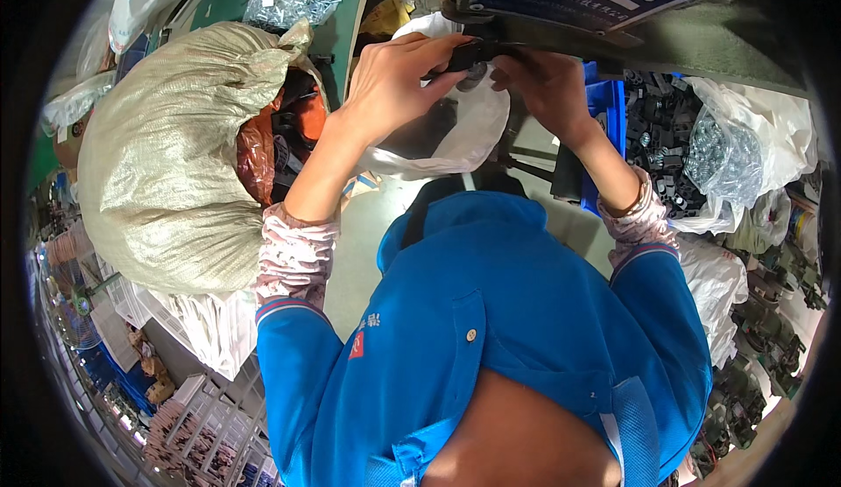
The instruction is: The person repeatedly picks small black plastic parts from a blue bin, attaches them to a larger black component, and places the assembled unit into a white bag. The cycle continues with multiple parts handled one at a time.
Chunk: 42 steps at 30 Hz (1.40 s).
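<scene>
Under the front edge of a dark machine [701, 45], both my hands are raised close together. Between the thumb and fingers of my left hand [394, 82] is a small black part [457, 56]. My right hand [550, 93] is beside the part's right end, its fingers curled in shadow; what they grip is hidden. A rounded grey piece [473, 76] shows just below the black part, between the hands. Directly beneath them is a container lined with a white plastic bag [491, 128].
At left bulges a woven sack [175, 137], orange and black pieces in its mouth. Behind it, a bag of metal pieces [293, 2] lies on a green table [346, 36]. On the right are a blue crate [604, 106], small black parts [653, 137] and a clear bag of metal hardware [723, 158].
</scene>
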Tool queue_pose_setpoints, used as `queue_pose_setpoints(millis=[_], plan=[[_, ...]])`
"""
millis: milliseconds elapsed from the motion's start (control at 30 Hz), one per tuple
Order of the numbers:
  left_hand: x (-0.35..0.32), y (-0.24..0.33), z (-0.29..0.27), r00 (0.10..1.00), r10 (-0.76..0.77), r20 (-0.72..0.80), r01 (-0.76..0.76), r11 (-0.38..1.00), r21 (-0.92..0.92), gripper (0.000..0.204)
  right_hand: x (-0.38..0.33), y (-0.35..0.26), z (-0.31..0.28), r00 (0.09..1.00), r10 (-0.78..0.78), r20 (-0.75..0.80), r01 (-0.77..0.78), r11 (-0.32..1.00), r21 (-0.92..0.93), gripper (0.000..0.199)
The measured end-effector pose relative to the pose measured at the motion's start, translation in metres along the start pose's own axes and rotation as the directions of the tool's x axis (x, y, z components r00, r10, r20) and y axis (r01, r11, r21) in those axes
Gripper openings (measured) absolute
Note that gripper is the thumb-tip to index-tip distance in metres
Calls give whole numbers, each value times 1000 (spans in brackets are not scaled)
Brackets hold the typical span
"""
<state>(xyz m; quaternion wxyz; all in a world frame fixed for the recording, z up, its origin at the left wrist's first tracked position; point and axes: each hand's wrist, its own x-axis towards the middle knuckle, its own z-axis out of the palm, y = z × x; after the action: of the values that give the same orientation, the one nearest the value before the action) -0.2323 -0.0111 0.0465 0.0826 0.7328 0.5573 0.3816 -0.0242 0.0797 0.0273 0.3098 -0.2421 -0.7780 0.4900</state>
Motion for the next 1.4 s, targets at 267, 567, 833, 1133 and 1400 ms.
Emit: queue_pose_setpoints(millis=[267,567,833,1133,1400], plan=[[12,-4,-9,977,-27,211,1,993,121,32,1,-10,-3,990,142,-9,-140,987,79,17],[11,-12,-6,954,-95,283,74,994,86,29,9,5,-10,964,248,95,-256,963,86,23],[8,-5,-10,958,-143,250,144,989,16,26,13,-12,-11,989,113,94,-101,988,-117,21],[27,-7,-12,943,-166,288,169,985,14,30,21,31,-28,976,43,215,-26,996,-81,24],[6,1,-3,979,-70,189,60,997,56,36,12,7,-9,980,192,51,-193,981,18,20]])
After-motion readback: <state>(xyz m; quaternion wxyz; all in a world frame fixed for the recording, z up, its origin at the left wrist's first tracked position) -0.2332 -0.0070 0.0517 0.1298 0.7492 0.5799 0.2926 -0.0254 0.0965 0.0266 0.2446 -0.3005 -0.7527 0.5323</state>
